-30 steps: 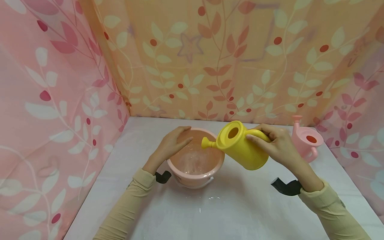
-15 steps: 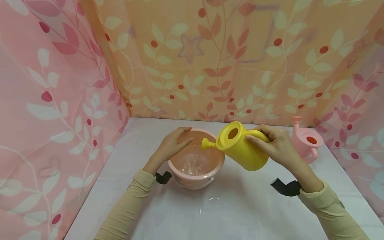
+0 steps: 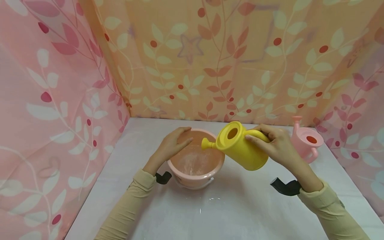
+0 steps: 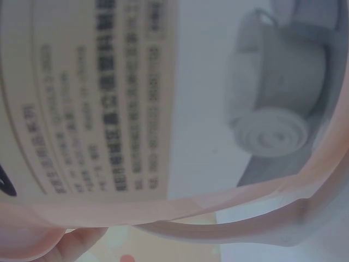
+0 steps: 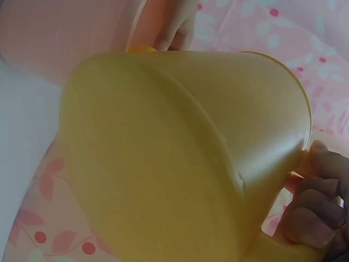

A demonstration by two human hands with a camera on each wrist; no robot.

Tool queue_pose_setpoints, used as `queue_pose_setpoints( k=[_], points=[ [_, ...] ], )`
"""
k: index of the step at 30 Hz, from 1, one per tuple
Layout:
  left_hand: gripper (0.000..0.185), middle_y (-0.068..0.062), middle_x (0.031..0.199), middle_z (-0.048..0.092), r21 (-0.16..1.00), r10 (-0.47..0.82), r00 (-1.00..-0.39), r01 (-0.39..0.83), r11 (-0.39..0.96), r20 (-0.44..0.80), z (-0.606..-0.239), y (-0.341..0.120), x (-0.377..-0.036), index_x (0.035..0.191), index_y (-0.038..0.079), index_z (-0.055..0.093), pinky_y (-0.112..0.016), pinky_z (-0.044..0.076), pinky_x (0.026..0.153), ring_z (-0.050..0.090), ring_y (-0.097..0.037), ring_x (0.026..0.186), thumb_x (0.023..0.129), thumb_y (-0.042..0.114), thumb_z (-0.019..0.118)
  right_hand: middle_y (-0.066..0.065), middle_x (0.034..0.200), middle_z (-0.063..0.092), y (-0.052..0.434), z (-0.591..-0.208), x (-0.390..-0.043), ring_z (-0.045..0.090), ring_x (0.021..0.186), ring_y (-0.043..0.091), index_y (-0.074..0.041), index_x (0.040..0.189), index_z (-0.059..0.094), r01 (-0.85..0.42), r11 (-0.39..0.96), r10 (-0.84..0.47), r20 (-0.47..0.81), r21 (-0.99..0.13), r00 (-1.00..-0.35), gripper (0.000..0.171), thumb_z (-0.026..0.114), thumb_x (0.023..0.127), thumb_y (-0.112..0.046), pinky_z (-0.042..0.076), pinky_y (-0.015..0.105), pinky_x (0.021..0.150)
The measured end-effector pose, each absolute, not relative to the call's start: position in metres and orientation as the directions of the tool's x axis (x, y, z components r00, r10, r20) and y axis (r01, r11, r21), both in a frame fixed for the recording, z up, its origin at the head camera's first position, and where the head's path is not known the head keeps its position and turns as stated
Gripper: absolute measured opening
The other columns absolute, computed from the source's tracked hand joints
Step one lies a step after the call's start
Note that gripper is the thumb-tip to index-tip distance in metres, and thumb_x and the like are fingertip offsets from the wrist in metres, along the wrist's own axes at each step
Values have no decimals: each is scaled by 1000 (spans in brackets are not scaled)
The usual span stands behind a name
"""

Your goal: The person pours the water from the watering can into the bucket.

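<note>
The right hand (image 3: 279, 145) grips the handle of a yellow watering can (image 3: 240, 146), which is tilted to the left with its spout over a pink bucket (image 3: 195, 163). The spout tip lies above the bucket's right inner rim. The left hand (image 3: 172, 145) rests on the bucket's far left rim, fingers extended across it. Water with bubbles is visible inside the bucket. The bucket stands on a white table (image 3: 240, 213); small drops lie on the table just near of it. A pink watering can (image 3: 306, 141) stands upright at the far right of the table, behind the right hand. Leaf-patterned curtains (image 3: 210, 60) enclose the table.
</note>
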State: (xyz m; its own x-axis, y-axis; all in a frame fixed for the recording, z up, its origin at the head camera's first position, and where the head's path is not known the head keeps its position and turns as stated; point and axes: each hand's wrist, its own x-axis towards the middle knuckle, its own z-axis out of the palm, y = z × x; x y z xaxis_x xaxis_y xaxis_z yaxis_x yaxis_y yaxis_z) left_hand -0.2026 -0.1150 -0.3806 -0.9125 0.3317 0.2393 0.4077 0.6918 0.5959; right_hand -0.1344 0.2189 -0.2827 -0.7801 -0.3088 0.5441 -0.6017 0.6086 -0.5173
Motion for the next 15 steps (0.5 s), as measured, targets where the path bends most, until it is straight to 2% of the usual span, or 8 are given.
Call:
queue_pose_setpoints(
  k=[15],
  points=[
    [52, 3, 134, 51, 597, 337, -908, 417, 685, 248, -380, -115, -202, 135, 20, 47, -40, 35, 106, 44, -17, 127, 90, 45, 56, -8, 68, 56, 218, -282, -134, 46, 59, 7, -20, 84, 65, -585, 609, -310, 517, -537, -798, 11, 74, 79, -15, 41, 17, 50]
  ],
)
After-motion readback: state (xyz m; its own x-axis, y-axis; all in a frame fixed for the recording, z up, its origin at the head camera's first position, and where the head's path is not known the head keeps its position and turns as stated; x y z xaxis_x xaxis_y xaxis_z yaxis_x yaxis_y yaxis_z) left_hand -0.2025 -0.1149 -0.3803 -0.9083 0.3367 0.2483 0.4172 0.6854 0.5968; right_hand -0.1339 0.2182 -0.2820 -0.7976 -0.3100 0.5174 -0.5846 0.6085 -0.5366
